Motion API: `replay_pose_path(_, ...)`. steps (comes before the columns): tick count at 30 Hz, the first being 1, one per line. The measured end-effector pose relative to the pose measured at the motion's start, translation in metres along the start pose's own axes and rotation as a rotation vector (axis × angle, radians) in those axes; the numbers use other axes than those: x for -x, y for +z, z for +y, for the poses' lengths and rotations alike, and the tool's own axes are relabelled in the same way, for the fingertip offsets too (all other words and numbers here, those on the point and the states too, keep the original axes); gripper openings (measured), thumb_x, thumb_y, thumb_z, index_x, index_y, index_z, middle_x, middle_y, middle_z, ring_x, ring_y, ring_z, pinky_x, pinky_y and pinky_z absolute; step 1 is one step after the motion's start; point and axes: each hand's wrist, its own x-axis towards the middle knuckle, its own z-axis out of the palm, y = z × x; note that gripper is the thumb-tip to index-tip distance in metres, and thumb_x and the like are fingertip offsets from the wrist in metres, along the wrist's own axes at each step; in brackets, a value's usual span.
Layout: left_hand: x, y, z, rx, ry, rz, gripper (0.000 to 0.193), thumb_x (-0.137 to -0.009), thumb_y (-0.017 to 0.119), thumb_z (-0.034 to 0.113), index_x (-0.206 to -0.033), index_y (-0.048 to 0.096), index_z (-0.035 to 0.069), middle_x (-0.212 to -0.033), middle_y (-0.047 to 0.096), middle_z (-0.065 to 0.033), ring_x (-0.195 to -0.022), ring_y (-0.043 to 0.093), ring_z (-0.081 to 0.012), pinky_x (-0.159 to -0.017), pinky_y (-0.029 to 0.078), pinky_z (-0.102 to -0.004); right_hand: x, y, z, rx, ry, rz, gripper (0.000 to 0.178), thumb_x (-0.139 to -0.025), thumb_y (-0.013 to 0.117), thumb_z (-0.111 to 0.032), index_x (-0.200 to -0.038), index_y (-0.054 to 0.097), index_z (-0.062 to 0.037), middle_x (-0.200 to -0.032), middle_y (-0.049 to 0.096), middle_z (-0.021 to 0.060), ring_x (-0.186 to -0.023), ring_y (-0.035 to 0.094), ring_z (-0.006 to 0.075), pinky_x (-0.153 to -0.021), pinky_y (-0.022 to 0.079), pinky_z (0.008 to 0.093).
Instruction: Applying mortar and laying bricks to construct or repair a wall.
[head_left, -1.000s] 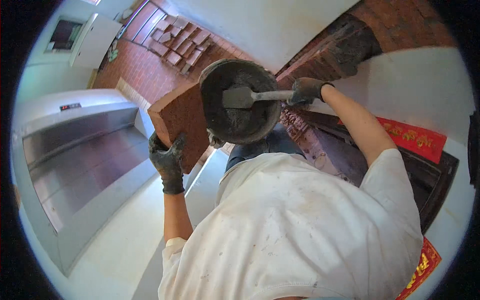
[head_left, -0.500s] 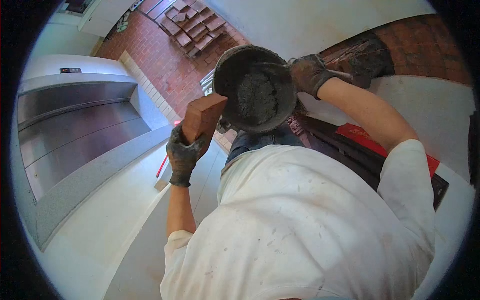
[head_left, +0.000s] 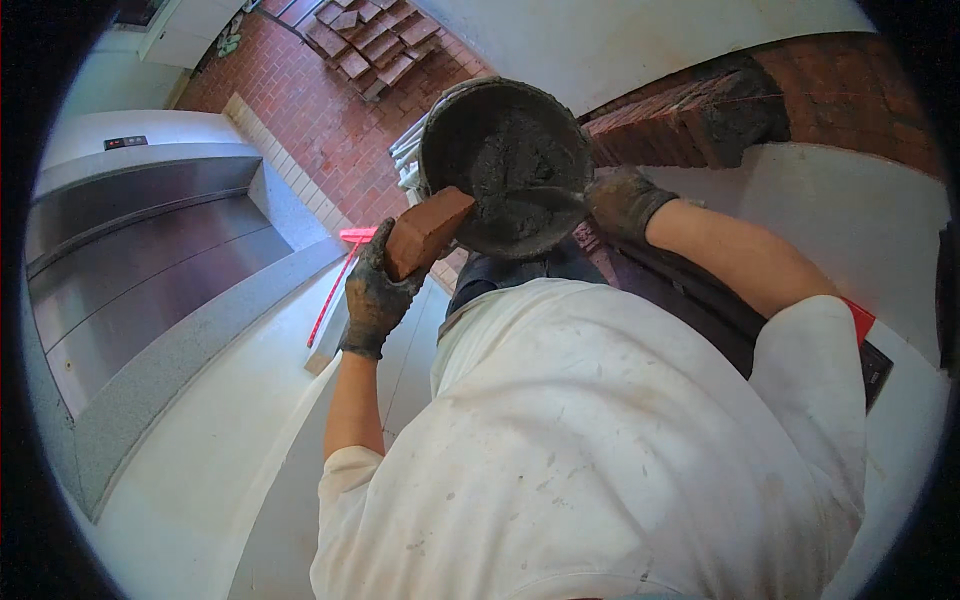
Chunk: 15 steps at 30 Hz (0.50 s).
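Note:
My left hand, in a dirty dark work glove, is closed around a reddish-brown brick. The brick tilts up to the right, its upper end over the near-left rim of a round black bucket. Dark grey mortar lies inside the bucket. At the bucket's right rim, my gloved right hand grips a trowel, whose handle is hidden in the fist. Its mortar-coated blade dips into the near part of the bucket.
A row of laid bricks with mortar at its end runs along the right. Several loose bricks are stacked on the red paved floor beyond. An elevator door stands at the left, near a pink-red tool with a long handle.
My right hand has come down toward me, bringing the trowel from the far side of the bucket into its near part. The brick in my left hand has tipped further right, toward the bucket.

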Motion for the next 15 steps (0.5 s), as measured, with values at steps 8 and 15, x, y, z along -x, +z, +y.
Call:
replay_pose_path(8, 0.008, 0.002, -0.006, 0.003, -0.156, -0.045, 0.050, -0.064, 0.077, 0.023, -0.105, 0.057, 0.003, -0.096, 0.064, -0.0152, -0.086, 0.063, -0.0269, -0.074, 0.050, -0.0342, -0.043, 0.099, -0.037, -0.455, -0.230, 0.063, 0.024, -0.077, 0.054, -0.024, -0.082, 0.067, -0.0051, -0.083, 0.063, 0.0209, -0.070, 0.064, 0.0306, -0.066, 0.050, 0.0427)
replay_pose_path(15, 0.002, -0.021, 0.025, -0.156, -0.074, -0.058, 0.049, -0.061, 0.072, 0.011, -0.107, 0.057, 0.007, -0.093, 0.063, -0.0131, -0.084, 0.062, -0.0278, -0.073, 0.050, -0.0342, -0.046, 0.110, -0.039, -0.979, -0.319, 0.355, 0.020, -0.082, 0.052, -0.007, -0.102, 0.058, -0.0047, -0.081, 0.063, 0.0113, -0.064, 0.060, 0.0192, -0.058, 0.050, 0.0291)
